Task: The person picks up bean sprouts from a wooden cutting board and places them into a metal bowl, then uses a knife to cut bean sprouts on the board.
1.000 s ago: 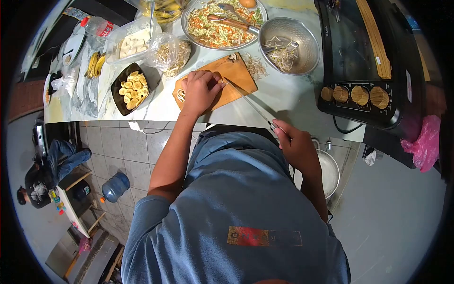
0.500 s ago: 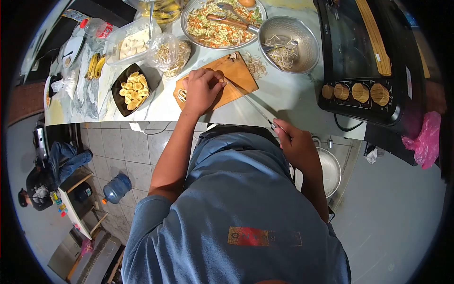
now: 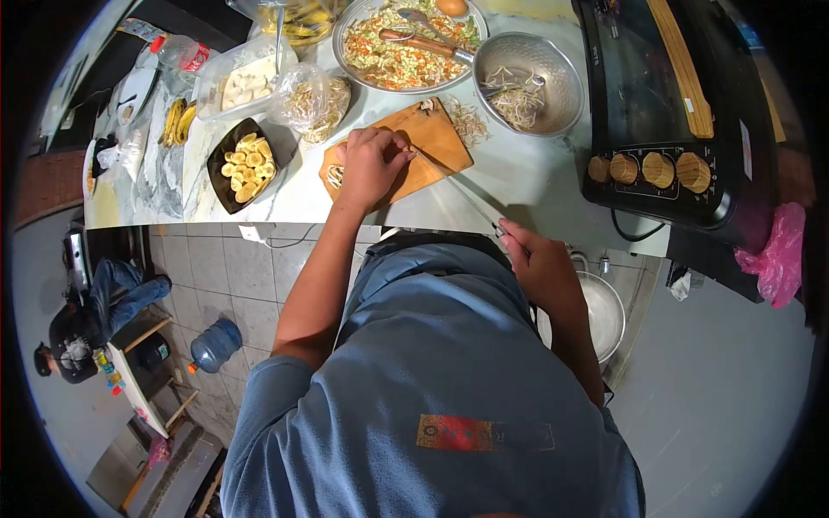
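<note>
My right hand [image 3: 537,259] is closed around the handle of a long thin knife [image 3: 466,198]. The blade slants up and left over the wooden cutting board [image 3: 439,142], its tip by the fingers of my left hand [image 3: 371,164]. Those fingers are bunched and pressed down on the board; what they hold is mostly hidden. Pale sliced pieces [image 3: 335,176] show at the board's left edge beside my left hand. A small mushroom-like piece [image 3: 427,105] lies at the far edge, and loose bean sprouts [image 3: 467,123] lie just right of the board.
Behind the board stand a tray of shredded vegetables [image 3: 406,65], a metal bowl with sprouts [image 3: 566,95] and a bag of sprouts [image 3: 315,104]. A dark bowl of banana slices [image 3: 243,173] sits left. An oven [image 3: 682,112] borders the right. A person [image 3: 78,337] sits far left.
The whole view has shifted very slightly. Both hands and the knife stay in nearly the same place over the board.
</note>
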The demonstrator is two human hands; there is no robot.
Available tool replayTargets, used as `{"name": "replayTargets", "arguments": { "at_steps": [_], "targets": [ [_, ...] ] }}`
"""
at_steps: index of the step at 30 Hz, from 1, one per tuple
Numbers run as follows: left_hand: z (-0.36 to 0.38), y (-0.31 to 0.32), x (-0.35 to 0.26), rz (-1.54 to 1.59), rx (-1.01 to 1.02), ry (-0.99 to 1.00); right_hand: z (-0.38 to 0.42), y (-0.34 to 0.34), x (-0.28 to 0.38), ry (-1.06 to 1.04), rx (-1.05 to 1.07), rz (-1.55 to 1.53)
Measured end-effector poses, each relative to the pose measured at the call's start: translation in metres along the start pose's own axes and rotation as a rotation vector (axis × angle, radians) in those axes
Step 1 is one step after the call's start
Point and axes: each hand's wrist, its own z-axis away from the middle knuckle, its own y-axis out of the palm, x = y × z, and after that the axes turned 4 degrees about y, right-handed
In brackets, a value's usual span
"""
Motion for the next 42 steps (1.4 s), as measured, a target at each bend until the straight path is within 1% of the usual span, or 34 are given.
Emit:
{"name": "replayTargets", "arguments": {
  "at_steps": [4, 7, 10, 12, 13, 15, 16, 18, 19, 20, 21, 23, 24, 27, 29, 33, 35, 36, 37, 39, 40, 42],
  "targets": [
    [-0.001, -0.003, 0.0, -0.018, 0.037, -0.008, 0.0, 0.0, 0.0, -0.019, -0.029, -0.005],
    [-0.002, -0.004, 0.001, -0.024, 0.034, -0.001, 0.0, 0.0, -0.005, 0.014, -0.041, -0.002],
    [-0.003, -0.006, 0.0, 0.009, 0.021, 0.014, -0.002, -0.002, -0.014, -0.007, -0.114, -0.034],
    [-0.006, -0.008, -0.001, 0.014, 0.021, 0.015, -0.003, -0.002, -0.022, -0.07, -0.194, -0.056],
    [-0.008, -0.009, -0.002, 0.018, 0.021, 0.01, -0.003, -0.004, -0.021, -0.068, -0.199, -0.057],
    [-0.017, -0.012, -0.007, 0.042, 0.008, 0.026, -0.001, -0.011, -0.018, 0.042, -0.182, -0.053],
    [-0.022, -0.013, -0.01, 0.065, -0.004, 0.038, 0.0, -0.014, -0.015, 0.044, -0.189, -0.057],
    [-0.037, -0.012, -0.017, 0.09, -0.026, 0.075, 0.003, -0.021, -0.01, 0.159, -0.142, -0.066],
    [-0.047, -0.01, -0.02, 0.115, -0.051, 0.105, 0.003, -0.02, -0.015, 0.161, -0.152, -0.071],
    [-0.058, -0.004, -0.018, 0.227, -0.039, 0.113, 0.004, -0.017, -0.022, 0.104, -0.187, -0.097],
    [-0.066, -0.005, -0.027, 0.231, -0.036, 0.127, 0.006, -0.015, -0.028, 0.046, -0.223, -0.122],
    [-0.084, -0.005, -0.05, 0.133, -0.036, 0.169, 0.009, -0.016, -0.031, 0.056, -0.23, -0.125],
    [-0.093, 0.0, -0.056, 0.141, -0.058, 0.215, 0.011, -0.017, -0.033, 0.062, -0.223, -0.124],
    [-0.113, 0.012, -0.079, 0.17, -0.048, 0.244, 0.014, -0.015, -0.043, 0.021, -0.236, -0.169],
    [-0.12, 0.021, -0.084, 0.163, -0.045, 0.275, 0.015, -0.016, -0.046, 0.011, -0.244, -0.177],
    [-0.119, 0.018, -0.082, 0.098, -0.031, 0.258, 0.01, -0.017, -0.052, -0.04, -0.256, -0.16],
    [-0.11, 0.009, -0.065, 0.373, -0.041, 0.112, 0.006, -0.019, -0.05, -0.062, -0.249, -0.181],
    [-0.105, -0.004, -0.059, 0.296, -0.006, 0.032, 0.004, -0.02, -0.047, -0.082, -0.245, -0.201],
    [-0.098, -0.013, -0.047, 0.286, -0.011, 0.012, 0.001, -0.022, -0.043, -0.09, -0.224, -0.201],
    [-0.083, -0.029, -0.022, 0.324, -0.01, -0.122, -0.006, -0.027, -0.034, -0.004, -0.143, -0.16],
    [-0.072, -0.038, -0.012, 0.344, -0.011, -0.151, -0.01, -0.027, -0.033, -0.013, -0.126, -0.154],
    [-0.05, -0.056, 0.002, 0.3, 0.005, -0.195, -0.019, -0.026, -0.03, -0.107, -0.119, -0.094]
  ]
}}
